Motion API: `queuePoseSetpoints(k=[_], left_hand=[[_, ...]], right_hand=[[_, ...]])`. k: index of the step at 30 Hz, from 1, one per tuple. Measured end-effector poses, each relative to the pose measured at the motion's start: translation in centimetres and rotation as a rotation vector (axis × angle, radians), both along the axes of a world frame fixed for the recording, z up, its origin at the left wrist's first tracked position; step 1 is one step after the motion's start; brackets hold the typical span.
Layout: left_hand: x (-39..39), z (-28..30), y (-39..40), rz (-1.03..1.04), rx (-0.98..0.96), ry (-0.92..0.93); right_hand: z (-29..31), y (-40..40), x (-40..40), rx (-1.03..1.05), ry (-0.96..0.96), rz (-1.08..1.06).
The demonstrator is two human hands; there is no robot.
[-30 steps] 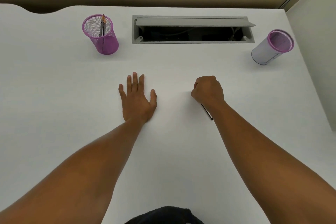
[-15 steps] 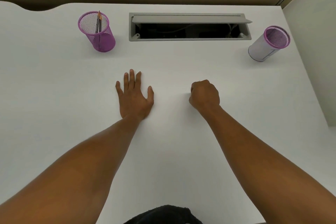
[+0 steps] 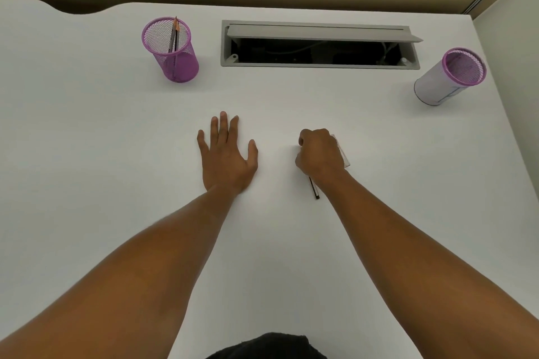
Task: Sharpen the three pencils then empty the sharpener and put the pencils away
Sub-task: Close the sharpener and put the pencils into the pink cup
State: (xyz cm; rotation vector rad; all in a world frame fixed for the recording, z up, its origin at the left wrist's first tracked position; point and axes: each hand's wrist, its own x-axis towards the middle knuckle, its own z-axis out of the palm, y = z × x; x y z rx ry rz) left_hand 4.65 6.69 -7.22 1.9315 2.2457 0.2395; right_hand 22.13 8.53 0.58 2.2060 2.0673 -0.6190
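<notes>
**Two pencils in the cup, one under the right hand**

Two pencils [image 3: 174, 35] stand in the purple mesh cup [image 3: 172, 51] at the far left of the white desk [image 3: 87, 154]. Grey-bodied, leaning against the far rim, sharpened tips up and just clearing the rim.

Third pencil [image 3: 314, 189]: dark, thin shaft. Only its rear end shows, projecting from under the right wrist toward the near edge and lying on the desk. Tip hidden by the hand; condition cannot be told.

Right hand [image 3: 319, 154]: fingers curled into a fist, knuckles up, closed over the pencil's front part. A pale, translucent edge [image 3: 341, 151] shows just beside the hand's right side, touching it; possibly the sharpener, too hidden to confirm.

Left hand [image 3: 226, 156]: flat on the desk, palm down, fingers straight and slightly spread, thumb out to the right. Holds nothing. Well apart from the right hand.

Second cup [image 3: 447, 76], far right: purple mesh rim, body wrapped in white paper, tilted in the wide-angle view. Contents not visible.

Grey cable tray [image 3: 319, 44], lid raised, sits between the two cups along the far edge.
</notes>
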Motion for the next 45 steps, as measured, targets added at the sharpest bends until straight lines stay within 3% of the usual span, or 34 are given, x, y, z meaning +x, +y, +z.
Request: queuePoseSetpoints(k=[7, 17, 21, 25, 31, 45], left_hand=[[0.0, 0.0, 0.0, 0.002, -0.002, 0.003], [0.0, 0.0, 0.1, 0.005, -0.003, -0.011], [0.1, 0.0, 0.1, 0.005, -0.008, -0.003], [0.0, -0.1, 0.2, 0.009, -0.007, -0.006], [0.1, 0.1, 0.2, 0.011, -0.024, -0.005], [-0.1, 0.3, 0.2, -0.027, -0.093, 0.023]], right_hand=[[0.9, 1.8, -2.1, 0.032, 0.122, -0.077], [7.6, 8.5, -7.2, 0.355, 0.698, -0.219], [9.0, 10.6, -9.5, 0.399, 0.961, -0.357], [9.2, 12.5, -12.0, 0.406, 1.074, -0.436], [8.6, 14.4, -15.4, 0.399, 1.047, -0.415], [3.9, 16.1, -19.4, 0.302, 0.787, -0.269]])
